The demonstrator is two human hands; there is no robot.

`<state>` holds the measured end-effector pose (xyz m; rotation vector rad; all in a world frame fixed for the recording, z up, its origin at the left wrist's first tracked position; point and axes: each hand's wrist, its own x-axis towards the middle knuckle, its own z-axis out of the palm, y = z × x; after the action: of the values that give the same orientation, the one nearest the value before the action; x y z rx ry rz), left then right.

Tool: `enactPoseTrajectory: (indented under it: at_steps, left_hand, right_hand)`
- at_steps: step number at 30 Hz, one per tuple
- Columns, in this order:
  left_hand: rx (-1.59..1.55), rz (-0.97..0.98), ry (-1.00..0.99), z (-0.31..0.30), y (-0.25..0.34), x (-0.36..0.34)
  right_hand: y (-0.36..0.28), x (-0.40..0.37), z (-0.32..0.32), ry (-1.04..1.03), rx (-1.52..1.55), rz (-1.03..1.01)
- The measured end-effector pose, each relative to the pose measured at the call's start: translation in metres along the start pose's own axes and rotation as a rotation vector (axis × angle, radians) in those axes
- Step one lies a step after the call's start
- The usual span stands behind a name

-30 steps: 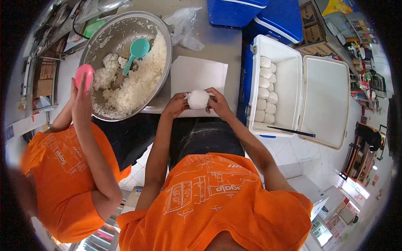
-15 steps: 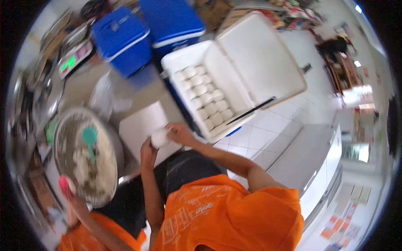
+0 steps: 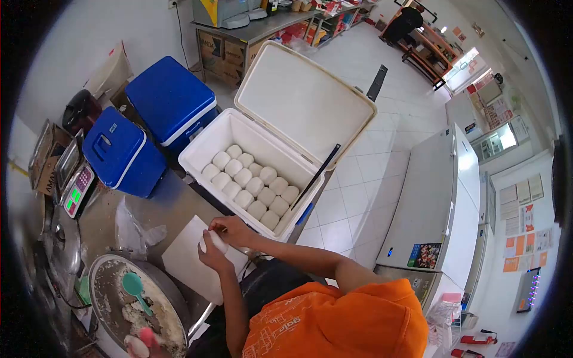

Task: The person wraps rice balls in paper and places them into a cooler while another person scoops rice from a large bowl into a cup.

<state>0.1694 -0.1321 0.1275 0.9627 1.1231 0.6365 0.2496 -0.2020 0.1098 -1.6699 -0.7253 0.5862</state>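
Note:
My left hand [image 3: 213,258] is cupped under a smooth white ball [image 3: 215,241] that looks like dough. Fingers of my right hand [image 3: 231,230] are curled against its upper side, so both hands hold it above a white board or sheet [image 3: 186,253]. Just beyond stands an open white cooler [image 3: 194,158], with rows of similar white balls [image 3: 256,187] on its floor. On my left, a large metal bowl [image 3: 177,286] contains a crumbly white mass [image 3: 161,307] and a teal scoop [image 3: 132,283].
At the bowl's near edge, a co-worker's blurred hand [image 3: 149,347] has something pink and a white lump. Two blue coolers [image 3: 173,98], a clear plastic bag [image 3: 131,230] and a scale [image 3: 77,190] stand behind. A dark stick [image 3: 319,173] crosses the white cooler's corner. Chest freezers [image 3: 412,221] line the right.
The view has swung, showing more of the room. Both my hands still hold the white ball, now with my right fingers bent over its top. The co-worker's hand has moved to the bowl's edge.

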Motion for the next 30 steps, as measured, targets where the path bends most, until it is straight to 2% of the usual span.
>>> enactPoseTrajectory:
  at_steps: [1,2,3,4,5,6,7,8,9,10,12,13,14,15,16,17,18,19,20,21,22,23,24,25,27,28,30]
  left_hand:
    - [-0.045,-0.001,0.004,0.003,-0.002,-0.001]
    - [-0.111,0.014,-0.007,0.007,-0.006,-0.002]
    - [-0.082,-0.015,0.068,0.010,-0.010,0.001]
    - [-0.128,0.047,0.026,0.006,-0.030,0.006]
    - [-0.155,-0.054,0.045,0.012,-0.020,0.001]
    - [-0.332,0.021,-0.096,0.003,-0.058,0.020]
    - [-0.534,-0.229,-0.216,0.004,-0.051,0.022]
    - [-0.377,-0.164,-0.079,0.025,-0.015,-0.010]
    - [-0.399,0.007,-0.120,0.033,-0.022,-0.013]
    - [-0.210,0.128,-0.141,0.031,-0.037,-0.012]
    - [-0.205,-0.012,-0.079,0.034,-0.027,-0.020]
    - [-0.202,-0.018,-0.066,0.033,-0.017,-0.023]
    - [-0.247,-0.032,-0.172,0.030,-0.011,-0.025]
    - [-0.291,-0.045,-0.275,0.026,-0.004,-0.027]
    - [-0.263,-0.067,-0.334,0.019,0.007,-0.028]
    - [-0.262,-0.070,-0.312,0.012,0.006,-0.026]
    - [-0.226,-0.060,-0.355,0.006,0.004,-0.023]
    - [-0.190,-0.050,-0.399,-0.003,0.003,-0.020]
    - [0.358,0.259,-0.392,-0.063,0.000,0.007]
    - [0.912,0.553,-0.363,-0.119,-0.007,0.034]
    - [0.917,0.540,-0.347,-0.121,-0.015,0.038]
    - [1.128,0.620,-0.353,-0.122,-0.021,0.043]
    - [1.342,0.698,-0.360,-0.120,-0.022,0.046]
    - [1.348,0.685,-0.351,-0.122,-0.020,0.050]
    - [1.151,0.707,-0.386,-0.120,0.007,0.047]
    - [1.158,0.691,-0.381,-0.103,0.007,0.036]
    - [0.311,0.109,-0.533,-0.024,-0.006,-0.014]
  right_hand:
    - [0.003,-0.003,0.000,-0.003,0.008,0.007]
    - [0.013,-0.007,0.004,0.087,-0.020,-0.020]
    - [0.020,-0.015,0.013,0.167,-0.038,-0.043]
    - [0.021,-0.019,0.011,0.050,0.262,0.198]
    - [0.024,-0.027,0.016,0.054,0.459,0.113]
    - [-0.002,-0.037,0.004,0.035,0.254,0.015]
    - [-0.015,-0.036,0.000,0.029,0.478,0.102]
    - [-0.018,-0.033,-0.005,0.083,0.534,0.262]
    - [-0.004,-0.027,-0.011,0.102,0.682,0.235]
    - [0.005,-0.020,-0.021,0.074,0.751,0.256]
    - [0.008,-0.004,-0.044,0.088,0.798,0.284]
    - [0.017,0.009,-0.058,0.150,0.562,0.210]
    - [0.031,0.028,-0.075,0.206,0.326,0.135]
    - [0.065,0.052,-0.095,0.192,0.466,0.092]
    - [0.073,0.070,-0.114,0.232,0.385,0.102]
    - [0.129,0.096,-0.141,0.260,0.068,0.076]
    - [0.121,0.109,-0.160,0.282,-0.215,0.161]
    - [0.140,0.128,-0.179,0.274,-0.405,0.157]
    - [0.151,0.142,-0.190,0.213,-0.593,0.163]
    - [0.187,0.150,-0.202,0.229,-0.781,0.046]
    - [0.227,0.153,-0.209,0.246,-0.965,-0.075]
    - [0.245,0.159,-0.211,0.229,-0.960,-0.078]
    - [0.257,0.164,-0.209,0.166,-0.956,0.115]
    - [0.269,0.169,-0.206,0.101,-0.947,0.307]
    - [0.279,0.173,-0.199,0.046,-0.902,0.352]
    - [0.281,0.172,-0.198,0.013,-0.862,0.402]
    - [0.278,0.163,-0.201,-0.041,-0.785,0.508]
